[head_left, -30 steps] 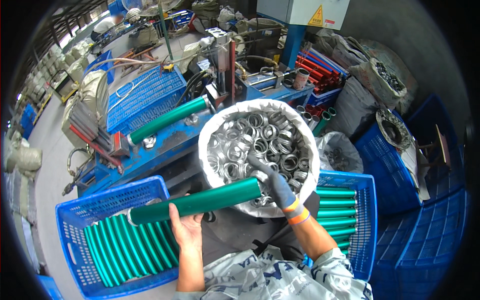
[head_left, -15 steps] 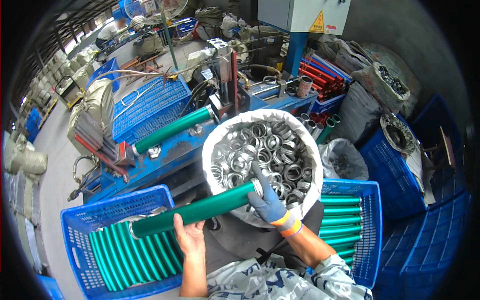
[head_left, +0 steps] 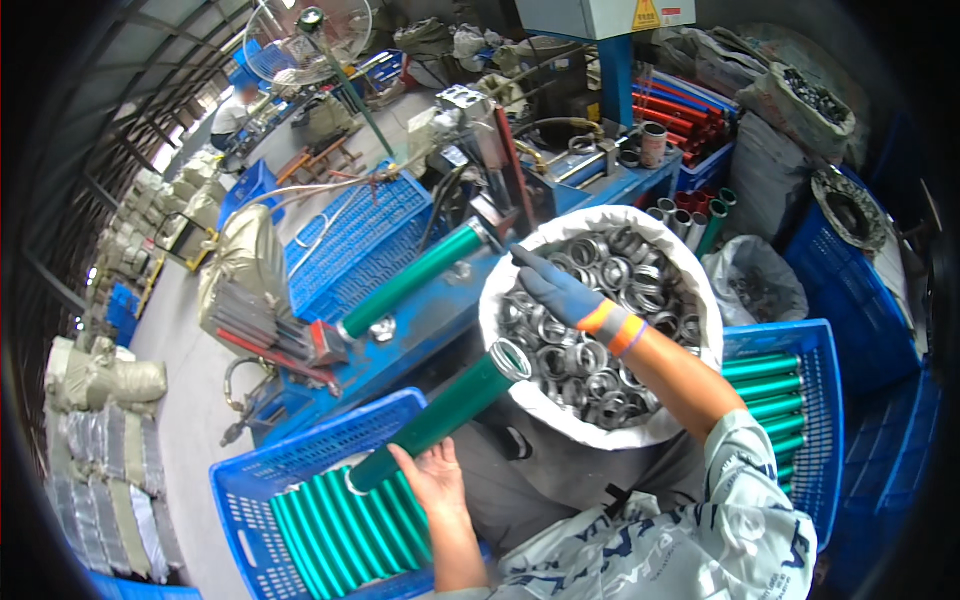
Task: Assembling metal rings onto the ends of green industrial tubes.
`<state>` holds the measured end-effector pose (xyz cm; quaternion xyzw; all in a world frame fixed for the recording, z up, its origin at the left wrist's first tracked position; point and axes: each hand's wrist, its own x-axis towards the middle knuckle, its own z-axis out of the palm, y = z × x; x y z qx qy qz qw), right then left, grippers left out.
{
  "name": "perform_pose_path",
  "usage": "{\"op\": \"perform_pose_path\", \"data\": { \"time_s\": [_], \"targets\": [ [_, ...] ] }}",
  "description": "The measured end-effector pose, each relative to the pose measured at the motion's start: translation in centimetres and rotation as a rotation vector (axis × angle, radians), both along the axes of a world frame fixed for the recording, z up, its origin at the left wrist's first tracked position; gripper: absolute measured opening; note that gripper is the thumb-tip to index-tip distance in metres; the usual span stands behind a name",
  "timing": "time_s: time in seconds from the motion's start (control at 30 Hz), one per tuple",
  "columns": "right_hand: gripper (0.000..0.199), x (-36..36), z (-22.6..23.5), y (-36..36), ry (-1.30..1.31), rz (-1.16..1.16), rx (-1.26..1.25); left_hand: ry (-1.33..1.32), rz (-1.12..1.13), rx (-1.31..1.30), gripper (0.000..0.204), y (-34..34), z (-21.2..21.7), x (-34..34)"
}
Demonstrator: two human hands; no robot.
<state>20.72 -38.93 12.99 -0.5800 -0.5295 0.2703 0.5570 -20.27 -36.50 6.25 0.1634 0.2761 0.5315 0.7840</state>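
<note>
My bare left hand [head_left: 436, 478] holds a green metal tube [head_left: 440, 420] near its lower end, tilted up to the right. A silvery ring [head_left: 510, 360] sits at the tube's upper end. My right hand [head_left: 560, 290], in a blue-grey glove with an orange cuff, reaches past the tube with fingers stretched out. It hovers over the far left rim of a white sack [head_left: 560, 425] full of loose metal rings [head_left: 600, 365], close to the machine. Another green tube [head_left: 410, 280] lies lengthwise in the blue machine [head_left: 400, 345], between its two end fixtures.
Green tubes fill a blue crate [head_left: 235, 530] at left and another crate [head_left: 825, 430] at right. Behind the machine lies an upturned blue crate [head_left: 350, 235]. A fan [head_left: 310, 40] stands at the back. Red tubes [head_left: 670, 110] are stacked far right. Someone in white [head_left: 230, 115] is far off.
My right hand has left the tube's ringed end and moved forward toward the machine. My left hand still holds the tube, now tilted more steeply. The whole view has shifted.
</note>
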Motion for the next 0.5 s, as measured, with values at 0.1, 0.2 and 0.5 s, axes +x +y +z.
{"op": "perform_pose_path", "data": {
  "time_s": [0.1,0.2,0.5],
  "targets": [
    [0.091,-1.6,1.9,8.5,-0.251,-0.033,-0.076,-0.044,0.062,-0.004,0.068,1.0,0.4,-2.3],
    [0.069,-5.1,1.1,17.2,-0.681,-0.150,-0.096,-0.096,0.097,0.057,0.060,1.6,1.1,-5.1],
    [0.045,-4.2,-7.5,31.5,-1.329,-0.460,-0.158,0.020,0.111,0.044,0.059,2.0,0.2,-7.5]
  ]
}}
